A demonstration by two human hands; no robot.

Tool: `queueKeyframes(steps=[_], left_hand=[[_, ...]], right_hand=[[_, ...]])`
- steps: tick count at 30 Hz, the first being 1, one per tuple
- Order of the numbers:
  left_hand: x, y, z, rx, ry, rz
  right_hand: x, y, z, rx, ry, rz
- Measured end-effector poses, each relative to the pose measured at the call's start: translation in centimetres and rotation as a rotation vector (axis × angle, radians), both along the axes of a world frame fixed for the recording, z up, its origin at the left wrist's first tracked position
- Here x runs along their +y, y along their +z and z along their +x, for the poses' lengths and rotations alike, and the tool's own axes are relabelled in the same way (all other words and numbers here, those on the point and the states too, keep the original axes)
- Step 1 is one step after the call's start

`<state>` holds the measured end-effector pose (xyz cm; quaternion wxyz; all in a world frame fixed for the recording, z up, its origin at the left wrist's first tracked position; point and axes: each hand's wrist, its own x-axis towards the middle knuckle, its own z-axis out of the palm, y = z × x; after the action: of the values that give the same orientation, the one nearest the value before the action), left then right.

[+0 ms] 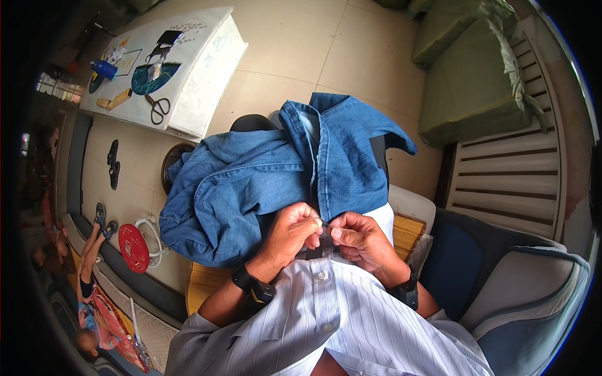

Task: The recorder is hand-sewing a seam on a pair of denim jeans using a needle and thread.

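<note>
A blue denim garment [244, 182] lies across my lap, with a raised seam running down its middle toward me. My left hand [291, 232] is closed, thumb and index finger pinched at the seam's lower end. Close beside it, my right hand [357, 241] pinches at the same spot, its other fingers curled. Both seem to grip the denim edge; anything small between the fingertips cannot be made out. A white cloth [382, 219] shows under the denim at the right.
A white table [210, 69] holds scissors [160, 109] and a blue container [103, 69]. A red stool [133, 247] and dark sandals [114, 163] are on the left floor, near another person [94, 307]. Covered cushions [470, 94], a slatted bench [501, 182] and padded seating [514, 288] are at right.
</note>
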<state>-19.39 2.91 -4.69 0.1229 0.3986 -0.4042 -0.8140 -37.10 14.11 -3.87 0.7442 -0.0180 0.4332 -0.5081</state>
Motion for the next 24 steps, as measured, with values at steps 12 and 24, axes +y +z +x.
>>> queueKeyframes(steps=[12,24], left_hand=[[0.1,0.0,0.2,0.071,0.021,0.044],[-12.0,10.4,6.3,0.217,0.402,-0.542]], right_hand=[[0.5,-0.4,-0.7,-0.078,0.016,-0.078],[0.3,-0.2,-3.9,-0.180,-0.083,-0.312]])
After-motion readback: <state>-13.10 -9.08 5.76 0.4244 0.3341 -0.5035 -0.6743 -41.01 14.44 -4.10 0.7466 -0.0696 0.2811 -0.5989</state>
